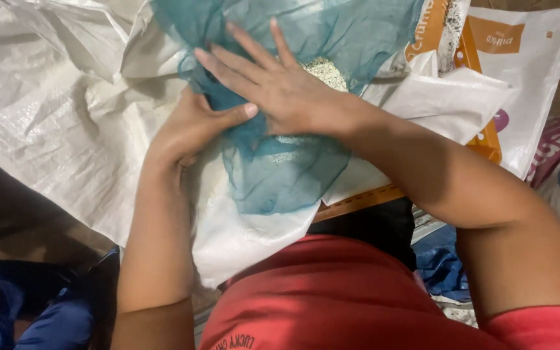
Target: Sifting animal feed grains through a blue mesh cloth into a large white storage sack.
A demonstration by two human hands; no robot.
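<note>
**Two hands work a teal net over white sacks**

A person in a red shirt [332, 298] bends over a teal net [280, 162], seen from the head camera looking straight down. The net is thin and see-through, a soft blue-green mesh, gathered in loose folds and creased where the hands press it. It spreads wide at the top of the view and narrows to a rounded pouch just below the hands. Through and beside the mesh shows a small heap of pale, coarse grain [325, 70], just above the right hand.

The right hand [280, 87] lies flat on the net, palm down, fingers stretched out and slightly spread; its grip is fully open and closes on nothing. The left hand [192, 126] sits just left of the net, touching its edge, with the thumb pointing across to the right hand's wrist. Its fingers are curled under and hidden, so whether its grip has hold of the mesh cannot be told.

The net rests on a white woven sack [66, 110] that spreads far to the net's left and folds under it. To the net's right lies a white and orange printed bag [520, 58]. Blue cloth [445, 266] shows below that bag, beside the right forearm.
</note>
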